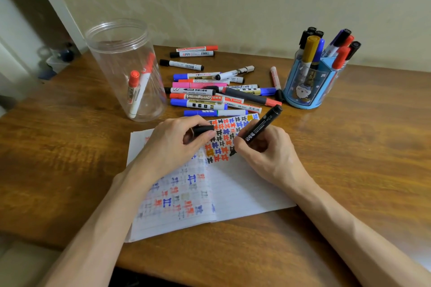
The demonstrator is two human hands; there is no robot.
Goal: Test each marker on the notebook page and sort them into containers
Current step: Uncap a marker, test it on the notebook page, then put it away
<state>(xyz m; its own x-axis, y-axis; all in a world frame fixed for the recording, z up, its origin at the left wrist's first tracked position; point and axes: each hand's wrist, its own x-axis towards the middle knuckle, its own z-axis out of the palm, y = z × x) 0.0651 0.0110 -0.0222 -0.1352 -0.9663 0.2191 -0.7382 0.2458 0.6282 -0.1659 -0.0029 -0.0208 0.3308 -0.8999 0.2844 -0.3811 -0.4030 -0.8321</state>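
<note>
1. The wooden table (349,170) carried the lot.
2. The open notebook (245,193) lay dead centre, with red, blue and black test marks crowding the top of its right page.
3. Back left stood the clear jar (121,65), two red-capped markers leaning inside.
4. Back right was the blue pen holder (305,86), packed with upright markers.
5. Between them, just beyond the notebook, sprawled a loose pile of markers (210,91).
6. The right hand (268,154) was curled round the black marker (261,128), tip down on the page.
7. The left hand (172,144) pinched the black cap (203,130) over the page.
</note>
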